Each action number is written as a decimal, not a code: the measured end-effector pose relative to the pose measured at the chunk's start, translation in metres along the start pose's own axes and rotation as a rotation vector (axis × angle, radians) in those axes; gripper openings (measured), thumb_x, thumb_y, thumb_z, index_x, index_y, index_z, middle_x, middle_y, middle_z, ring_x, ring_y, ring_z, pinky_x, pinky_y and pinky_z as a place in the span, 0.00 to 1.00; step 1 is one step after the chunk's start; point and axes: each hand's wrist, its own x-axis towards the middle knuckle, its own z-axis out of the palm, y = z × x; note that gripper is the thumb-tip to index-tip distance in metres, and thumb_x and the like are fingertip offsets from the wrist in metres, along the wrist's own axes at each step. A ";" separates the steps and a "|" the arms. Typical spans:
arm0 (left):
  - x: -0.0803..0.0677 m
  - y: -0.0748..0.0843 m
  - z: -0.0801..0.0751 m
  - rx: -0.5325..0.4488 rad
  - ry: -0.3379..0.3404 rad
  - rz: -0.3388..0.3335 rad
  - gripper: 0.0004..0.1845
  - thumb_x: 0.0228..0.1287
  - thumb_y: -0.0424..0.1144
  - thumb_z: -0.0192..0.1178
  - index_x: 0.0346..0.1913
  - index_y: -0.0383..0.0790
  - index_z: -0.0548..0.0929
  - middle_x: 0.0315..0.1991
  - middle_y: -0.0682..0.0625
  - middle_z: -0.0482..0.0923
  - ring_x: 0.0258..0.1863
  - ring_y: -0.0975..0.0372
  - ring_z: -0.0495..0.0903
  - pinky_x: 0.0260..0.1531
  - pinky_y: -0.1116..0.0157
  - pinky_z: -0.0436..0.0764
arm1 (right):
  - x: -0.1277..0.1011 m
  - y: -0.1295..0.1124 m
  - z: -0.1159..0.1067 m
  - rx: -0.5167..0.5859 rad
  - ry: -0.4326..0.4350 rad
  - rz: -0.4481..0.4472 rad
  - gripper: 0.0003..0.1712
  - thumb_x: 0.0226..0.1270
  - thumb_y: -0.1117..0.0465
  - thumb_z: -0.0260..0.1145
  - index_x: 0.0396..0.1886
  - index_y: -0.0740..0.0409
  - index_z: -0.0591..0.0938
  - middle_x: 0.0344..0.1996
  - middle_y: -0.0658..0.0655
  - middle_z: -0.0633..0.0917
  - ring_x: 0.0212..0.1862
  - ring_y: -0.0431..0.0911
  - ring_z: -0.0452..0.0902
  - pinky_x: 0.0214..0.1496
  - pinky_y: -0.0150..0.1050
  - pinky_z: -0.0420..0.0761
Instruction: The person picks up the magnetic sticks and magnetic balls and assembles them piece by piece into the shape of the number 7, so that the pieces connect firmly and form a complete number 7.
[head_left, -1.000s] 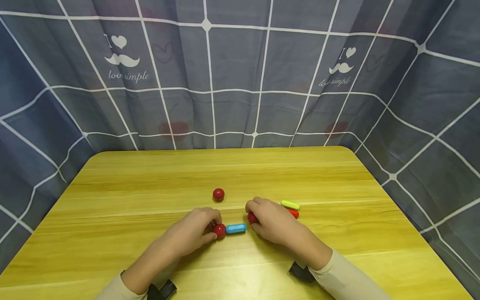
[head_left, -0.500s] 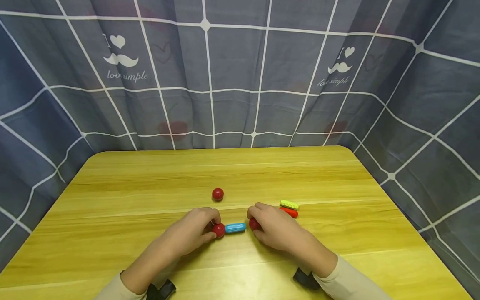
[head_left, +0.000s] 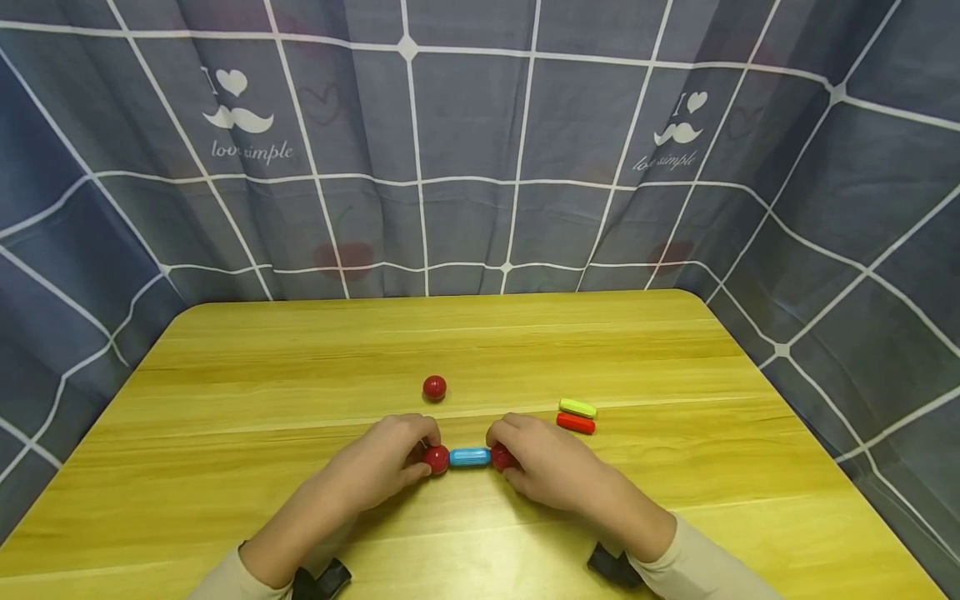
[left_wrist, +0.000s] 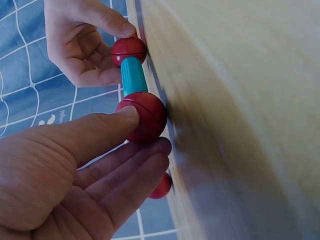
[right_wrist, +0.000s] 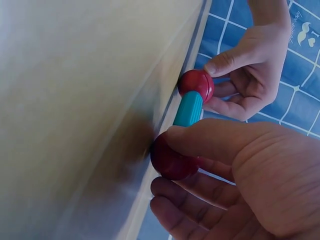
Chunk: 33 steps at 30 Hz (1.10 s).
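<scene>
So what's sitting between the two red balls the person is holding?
A short blue stick lies between the left-hand ball and the right-hand ball, touching both; the head view and both wrist views show it.

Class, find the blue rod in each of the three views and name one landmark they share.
Head: blue rod low centre, between both hands.
Left wrist: upper left, against the table edge.
Right wrist: centre right.
Shared landmark: the red ball at the left hand's end.
</scene>
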 end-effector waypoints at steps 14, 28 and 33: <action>0.000 0.000 0.000 -0.011 -0.008 0.006 0.07 0.53 0.38 0.66 0.34 0.46 0.78 0.29 0.60 0.75 0.28 0.68 0.74 0.29 0.72 0.74 | -0.005 0.005 -0.006 0.007 0.012 0.034 0.21 0.51 0.64 0.67 0.47 0.53 0.76 0.40 0.46 0.77 0.39 0.37 0.72 0.41 0.32 0.75; 0.000 0.002 0.000 -0.010 -0.020 -0.020 0.08 0.53 0.38 0.66 0.34 0.47 0.77 0.28 0.60 0.74 0.27 0.67 0.72 0.27 0.72 0.73 | -0.030 0.045 -0.021 -0.065 0.140 0.263 0.14 0.49 0.67 0.66 0.37 0.53 0.78 0.29 0.48 0.75 0.30 0.40 0.66 0.34 0.34 0.71; -0.001 0.003 -0.001 -0.016 -0.023 -0.027 0.08 0.53 0.37 0.66 0.35 0.47 0.77 0.28 0.60 0.74 0.27 0.67 0.72 0.27 0.72 0.73 | -0.038 0.052 -0.020 -0.079 0.150 0.303 0.13 0.47 0.67 0.67 0.33 0.51 0.78 0.27 0.48 0.74 0.27 0.41 0.65 0.32 0.34 0.70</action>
